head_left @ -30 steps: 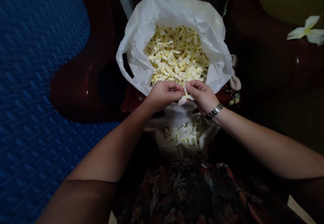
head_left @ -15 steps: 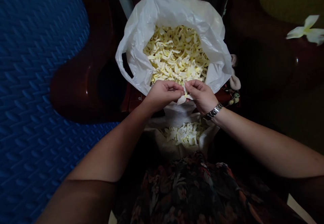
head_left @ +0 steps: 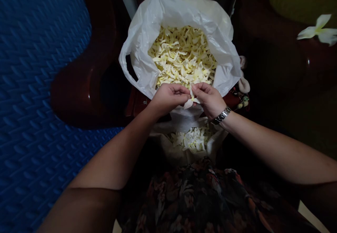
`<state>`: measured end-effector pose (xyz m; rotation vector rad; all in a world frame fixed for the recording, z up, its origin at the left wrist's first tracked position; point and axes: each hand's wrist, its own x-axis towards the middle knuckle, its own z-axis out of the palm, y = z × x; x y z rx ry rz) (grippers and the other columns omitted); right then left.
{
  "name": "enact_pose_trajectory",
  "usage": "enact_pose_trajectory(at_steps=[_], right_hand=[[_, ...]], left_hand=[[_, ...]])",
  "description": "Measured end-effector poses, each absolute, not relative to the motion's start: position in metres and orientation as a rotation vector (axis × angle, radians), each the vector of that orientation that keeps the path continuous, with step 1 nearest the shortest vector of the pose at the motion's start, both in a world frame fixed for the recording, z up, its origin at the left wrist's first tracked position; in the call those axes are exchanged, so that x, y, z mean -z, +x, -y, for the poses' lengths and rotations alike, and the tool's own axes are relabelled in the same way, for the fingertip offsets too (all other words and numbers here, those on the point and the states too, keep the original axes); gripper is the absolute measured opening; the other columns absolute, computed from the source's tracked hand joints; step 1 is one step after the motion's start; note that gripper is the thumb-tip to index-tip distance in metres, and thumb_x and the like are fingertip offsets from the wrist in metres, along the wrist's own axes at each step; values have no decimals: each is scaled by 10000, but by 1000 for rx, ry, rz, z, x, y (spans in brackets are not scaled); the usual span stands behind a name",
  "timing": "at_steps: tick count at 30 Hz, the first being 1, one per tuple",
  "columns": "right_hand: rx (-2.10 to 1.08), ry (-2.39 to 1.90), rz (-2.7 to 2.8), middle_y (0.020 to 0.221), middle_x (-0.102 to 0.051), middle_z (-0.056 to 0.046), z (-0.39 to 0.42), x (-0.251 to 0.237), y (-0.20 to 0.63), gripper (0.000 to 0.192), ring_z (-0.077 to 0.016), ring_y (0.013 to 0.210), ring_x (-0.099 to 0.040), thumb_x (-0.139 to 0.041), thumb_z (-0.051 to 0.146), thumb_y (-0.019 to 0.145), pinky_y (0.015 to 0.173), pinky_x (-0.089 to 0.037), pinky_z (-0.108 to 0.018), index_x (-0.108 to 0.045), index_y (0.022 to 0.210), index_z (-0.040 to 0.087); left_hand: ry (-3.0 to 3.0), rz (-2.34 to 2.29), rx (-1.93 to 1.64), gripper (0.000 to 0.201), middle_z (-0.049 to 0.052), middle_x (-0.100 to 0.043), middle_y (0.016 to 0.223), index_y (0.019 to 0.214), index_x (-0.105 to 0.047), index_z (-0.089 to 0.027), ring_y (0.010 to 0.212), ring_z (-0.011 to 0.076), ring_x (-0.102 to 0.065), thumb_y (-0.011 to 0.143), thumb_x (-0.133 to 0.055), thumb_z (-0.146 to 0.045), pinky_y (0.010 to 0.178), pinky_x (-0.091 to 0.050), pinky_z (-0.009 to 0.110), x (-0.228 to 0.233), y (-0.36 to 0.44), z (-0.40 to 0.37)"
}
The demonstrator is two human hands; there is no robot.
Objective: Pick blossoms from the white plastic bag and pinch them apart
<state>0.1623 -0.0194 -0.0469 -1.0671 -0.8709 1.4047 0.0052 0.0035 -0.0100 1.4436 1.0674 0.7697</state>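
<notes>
Blue mat (head_left: 39, 85): well left of the bag, out of your way.
White plastic bag (head_left: 147, 46): open-mouthed, heaped with pale petals (head_left: 181, 55); use it as your landmark.
Lap pile (head_left: 193, 140): loose flowers just below the bag's near rim.
Left hand (head_left: 168, 97): at the near rim, fingers curled and pinching the flower.
Right hand (head_left: 209, 97): facing it, fingertips pinching the same flower.
Flower (head_left: 190, 103): between both pinches; grip lightly near its base so petals do not tear.
</notes>
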Motion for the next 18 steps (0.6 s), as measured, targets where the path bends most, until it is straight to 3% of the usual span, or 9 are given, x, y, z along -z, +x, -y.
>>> enact_pose_trajectory(at_steps=[18], right_hand=[[-1408, -1061, 878, 678, -547, 44, 19, 48, 164, 559, -96, 583, -494, -899, 631, 550, 495, -462, -247, -594, 753, 210]], left_hand=[[1496, -1069, -767, 98, 7, -682, 628, 764, -752, -125, 557, 73, -566, 691, -692, -151, 566, -454, 197, 9, 4, -3]])
